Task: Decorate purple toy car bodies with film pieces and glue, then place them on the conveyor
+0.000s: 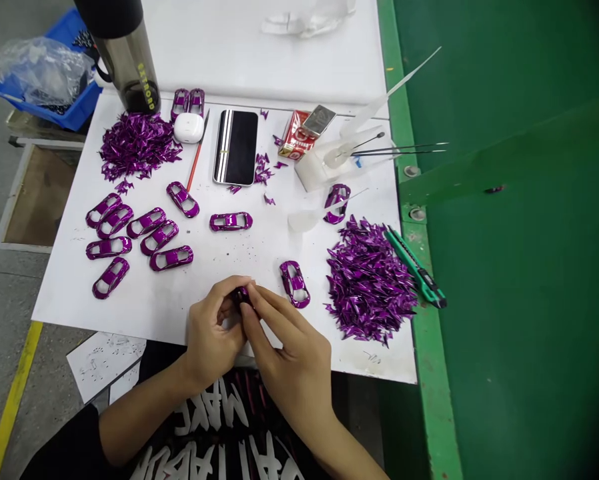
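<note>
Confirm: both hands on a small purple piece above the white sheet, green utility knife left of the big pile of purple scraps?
No: the green utility knife lies right of the big pile of purple scraps, not left, per the head view. The rest holds: left hand and right hand are on the small purple piece above the white sheet.

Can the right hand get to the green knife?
Probably yes. The right hand is pinching a small purple piece with the left hand, but it could let go. Only a low pile of purple scraps lies before the green utility knife, and the hand could pass over it.
</note>
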The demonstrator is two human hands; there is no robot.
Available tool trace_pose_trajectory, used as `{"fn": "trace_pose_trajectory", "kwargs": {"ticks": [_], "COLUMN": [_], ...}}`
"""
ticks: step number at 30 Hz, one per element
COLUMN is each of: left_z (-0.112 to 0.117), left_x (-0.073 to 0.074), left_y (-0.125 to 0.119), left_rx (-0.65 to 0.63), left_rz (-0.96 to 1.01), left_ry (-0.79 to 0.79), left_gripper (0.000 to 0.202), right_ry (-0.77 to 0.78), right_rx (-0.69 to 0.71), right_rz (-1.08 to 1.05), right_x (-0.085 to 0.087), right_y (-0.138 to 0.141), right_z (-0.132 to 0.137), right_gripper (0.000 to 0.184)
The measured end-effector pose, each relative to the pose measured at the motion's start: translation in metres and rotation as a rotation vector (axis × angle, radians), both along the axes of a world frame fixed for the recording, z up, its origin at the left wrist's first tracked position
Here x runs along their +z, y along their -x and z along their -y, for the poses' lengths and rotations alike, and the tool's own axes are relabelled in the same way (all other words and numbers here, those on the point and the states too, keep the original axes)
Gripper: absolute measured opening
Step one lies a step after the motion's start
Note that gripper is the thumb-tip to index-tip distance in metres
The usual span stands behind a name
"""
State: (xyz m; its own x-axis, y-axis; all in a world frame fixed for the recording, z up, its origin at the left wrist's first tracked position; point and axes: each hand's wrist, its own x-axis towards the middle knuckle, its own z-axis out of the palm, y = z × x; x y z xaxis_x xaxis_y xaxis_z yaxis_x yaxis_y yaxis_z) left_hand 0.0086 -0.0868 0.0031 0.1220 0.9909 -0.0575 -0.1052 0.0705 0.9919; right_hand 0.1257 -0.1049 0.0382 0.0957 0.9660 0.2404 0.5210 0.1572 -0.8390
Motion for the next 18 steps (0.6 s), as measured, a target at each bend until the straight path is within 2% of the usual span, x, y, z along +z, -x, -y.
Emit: {"fn": "trace_pose_trajectory", "kwargs": {"ticks": [3, 6, 8, 11, 15, 18], "left_z": [-0.002, -0.007, -0.011, -0.013, -0.010, -0.007], "left_x": [0.000, 0.002, 0.002, 0.001, -0.002, -0.003], "left_y": [0.004, 0.013, 0.019, 0.024, 0.024, 0.023], "left_rx": [-0.032, -0.197, -0.325, -0.404, -0.395, -0.389], "left_rz": [0.017, 0.140, 0.166, 0.071, -0.009, 0.051], "left_ry": [0.006, 0.089, 0.076, -0.044, -0.123, -0.036], "left_gripper": [0.039, 0.071, 0.087, 0.088, 0.085, 0.078], "right_ry": [-0.050, 0.000, 0.088, 0.212, 0.221, 0.226], "right_rx": [0.012, 0.043, 0.132, 0.294, 0.245, 0.280], "right_rz": [0.081, 0.095, 0.058, -0.017, -0.003, 0.034], "right_x": [0.001, 0.011, 0.018, 0.024, 0.022, 0.028], "right_y": [0.000, -0.011, -0.020, -0.026, -0.021, -0.022], "right_z": [0.000, -0.004, -0.007, -0.008, -0.006, -0.008], "right_gripper": [0.035, 0.027, 0.034, 0.047, 0.047, 0.042]}}
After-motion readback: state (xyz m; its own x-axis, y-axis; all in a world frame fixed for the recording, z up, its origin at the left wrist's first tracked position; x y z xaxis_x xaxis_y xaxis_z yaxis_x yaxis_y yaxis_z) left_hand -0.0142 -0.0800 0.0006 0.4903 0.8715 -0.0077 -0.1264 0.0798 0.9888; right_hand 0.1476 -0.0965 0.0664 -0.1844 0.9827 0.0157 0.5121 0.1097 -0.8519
